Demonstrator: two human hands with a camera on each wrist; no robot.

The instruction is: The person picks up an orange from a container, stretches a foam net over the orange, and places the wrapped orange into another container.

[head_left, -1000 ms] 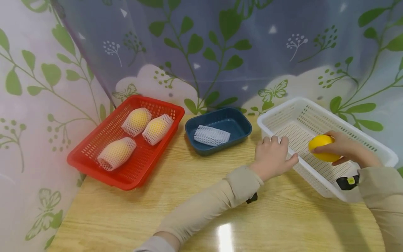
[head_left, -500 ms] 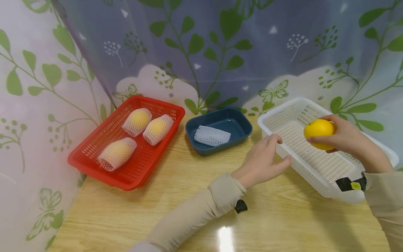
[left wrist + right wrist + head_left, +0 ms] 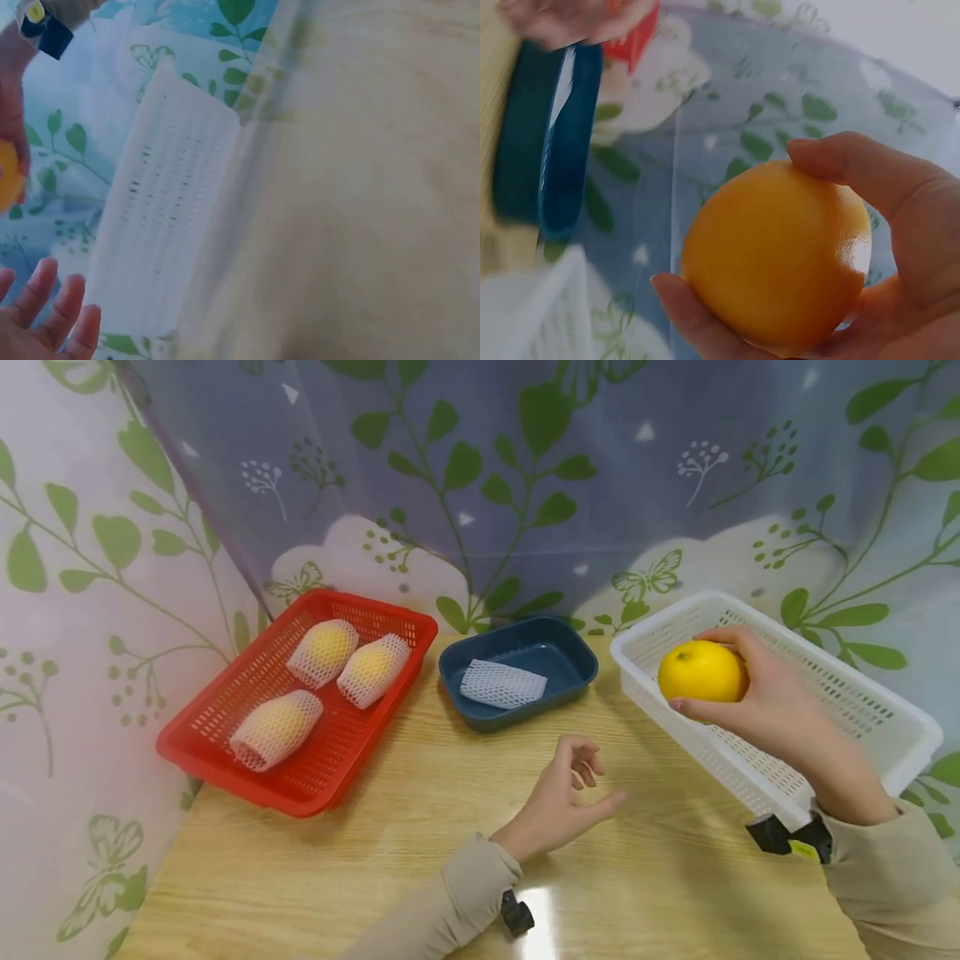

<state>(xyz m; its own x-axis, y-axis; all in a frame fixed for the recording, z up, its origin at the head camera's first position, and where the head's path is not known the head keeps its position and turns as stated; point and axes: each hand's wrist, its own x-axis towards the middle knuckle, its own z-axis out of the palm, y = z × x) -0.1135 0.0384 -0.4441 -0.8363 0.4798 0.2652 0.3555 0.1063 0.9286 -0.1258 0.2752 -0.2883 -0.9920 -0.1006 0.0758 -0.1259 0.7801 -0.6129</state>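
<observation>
My right hand (image 3: 787, 727) grips a smooth, rounded yellow fruit (image 3: 701, 672) above the left part of the white basket (image 3: 900, 714). In the right wrist view, thumb and fingers curve round the sides of the fruit (image 3: 776, 259). My left hand (image 3: 555, 802) hovers over the table with its fingers loosely bent and nothing in them. A blue tray (image 3: 558, 652) behind it holds one flat white foam net sleeve (image 3: 502, 683). Three yellow fruits in white foam nets, one of them a netted fruit (image 3: 324, 652), lie in the red basket (image 3: 341, 760) at the left.
The wooden table (image 3: 405, 810) carries all the containers, with the blue tray between the two baskets. A leaf-patterned cloth (image 3: 480, 468) rises directly behind them. Both wrists wear a black strap, such as the strap (image 3: 787, 839) on the right.
The right hand has lifted the yellow fruit from inside the white basket and carried it left. The left hand has let go of the basket's rim and drawn back toward the lower left.
</observation>
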